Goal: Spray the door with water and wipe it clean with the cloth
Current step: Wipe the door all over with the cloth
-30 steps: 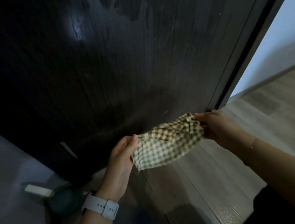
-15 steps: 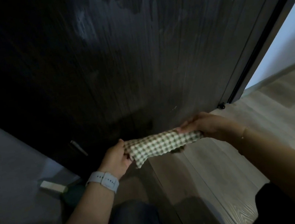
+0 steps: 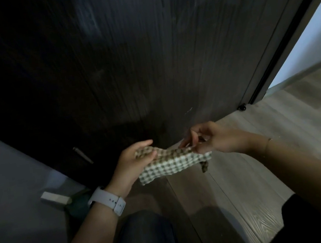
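Note:
The dark wood-grain door (image 3: 138, 59) fills the upper view, with pale wet streaks near its top. Below its bottom edge I hold a green-and-white checked cloth (image 3: 173, 163), folded into a band. My left hand (image 3: 134, 165), with a white watch on the wrist, holds the cloth's left end between thumb and fingers. My right hand (image 3: 216, 138) pinches the cloth's right end, and a small corner hangs below it. No spray bottle is clearly visible.
Pale wood-plank floor (image 3: 244, 181) runs right and below. The door frame (image 3: 279, 46) stands at the right, with a small black stop (image 3: 242, 108) at its foot. A white block (image 3: 53, 198) and a dark green object (image 3: 78, 204) lie at the lower left. My knee (image 3: 145, 238) is in front.
The spread cloth has been folded into a narrower band. Both hands have dropped lower and come closer together; the view has tilted down toward the floor.

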Available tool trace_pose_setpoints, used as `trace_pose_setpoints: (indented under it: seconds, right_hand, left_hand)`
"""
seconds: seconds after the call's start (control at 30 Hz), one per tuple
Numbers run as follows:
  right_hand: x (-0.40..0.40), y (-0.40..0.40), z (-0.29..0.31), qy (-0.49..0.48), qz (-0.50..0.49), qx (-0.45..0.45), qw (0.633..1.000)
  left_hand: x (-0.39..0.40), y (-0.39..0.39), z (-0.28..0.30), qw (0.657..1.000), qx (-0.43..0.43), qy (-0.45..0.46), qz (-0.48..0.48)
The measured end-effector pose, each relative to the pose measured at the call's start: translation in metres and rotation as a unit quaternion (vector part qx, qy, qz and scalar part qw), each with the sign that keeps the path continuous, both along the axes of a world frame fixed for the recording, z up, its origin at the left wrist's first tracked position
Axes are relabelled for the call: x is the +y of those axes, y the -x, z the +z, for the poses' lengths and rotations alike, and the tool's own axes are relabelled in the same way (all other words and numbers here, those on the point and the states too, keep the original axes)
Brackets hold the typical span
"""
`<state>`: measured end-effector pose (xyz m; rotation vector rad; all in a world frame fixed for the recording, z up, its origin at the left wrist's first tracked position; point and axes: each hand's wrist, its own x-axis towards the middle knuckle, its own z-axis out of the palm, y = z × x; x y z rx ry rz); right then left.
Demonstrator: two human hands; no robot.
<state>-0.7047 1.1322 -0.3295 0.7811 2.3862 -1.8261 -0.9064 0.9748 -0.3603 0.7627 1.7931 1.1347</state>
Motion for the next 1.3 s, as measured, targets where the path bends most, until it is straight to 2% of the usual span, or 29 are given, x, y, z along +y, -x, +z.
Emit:
trace_pose_setpoints:
  seconds: [0.17,0.23,0.33,0.43,0.53,0.63,0.7,0.8,0.87,0.93,1.0,1.07,1.17,1.23,1.3]
  right_hand:
    - [-0.005,0.0,-0.013,0.084,-0.029,-0.017,0.996]
    - [-0.005,0.002,-0.02,0.154,-0.029,-0.037,0.987]
    - [-0.009,0.013,-0.026,0.227,-0.018,-0.008,0.974]
    - [-0.011,0.018,-0.02,0.178,-0.017,-0.022,0.984]
    - [-0.006,0.019,-0.018,0.025,-0.023,-0.026,0.999]
    - [-0.004,0.018,-0.012,-0.069,-0.045,-0.017,0.996]
    - [0.0,0.016,-0.009,-0.088,-0.018,-0.035,0.995]
    - [-0.001,0.012,-0.002,-0.044,0.011,-0.077,0.996]
    - [-0.001,0.013,-0.002,-0.051,-0.022,-0.075,0.996]
    - [0.002,0.013,-0.002,-0.122,-0.036,-0.052,0.99]
    - [0.005,0.01,0.001,-0.163,-0.037,-0.031,0.986]
    - [0.009,0.007,0.005,-0.078,-0.027,0.002,0.997]
    - [0.005,0.009,0.012,0.088,-0.033,0.09,0.992]
    - [0.002,0.013,0.011,0.146,-0.054,0.152,0.976]
    - [-0.003,0.016,0.012,0.182,-0.061,0.18,0.965]
  left_hand:
    - [0.008,-0.002,0.013,0.997,-0.024,-0.073,-0.029]
    - [0.009,-0.004,0.022,0.994,-0.01,-0.1,-0.047]
    - [0.009,-0.003,0.036,0.99,0.006,-0.125,-0.072]
    - [0.009,0.001,0.049,0.986,0.007,-0.139,-0.094]
    - [0.01,0.009,0.052,0.986,0.019,-0.135,-0.093]
    - [0.009,0.019,0.042,0.988,0.078,-0.084,-0.103]
    - [0.008,0.023,0.033,0.978,0.167,-0.047,-0.117]
    - [0.01,0.025,0.023,0.94,0.309,-0.046,-0.137]
    - [0.012,0.027,0.02,0.93,0.327,-0.049,-0.159]
    - [0.014,0.029,0.016,0.931,0.319,-0.045,-0.173]
    - [0.016,0.03,0.011,0.938,0.295,-0.053,-0.174]
    - [0.017,0.031,0.011,0.958,0.226,-0.072,-0.162]
    - [0.018,0.029,0.017,0.991,0.005,-0.087,-0.104]
    - [0.021,0.019,0.017,0.983,-0.144,-0.092,-0.071]
    - [0.028,0.0,0.012,0.966,-0.229,-0.107,-0.048]
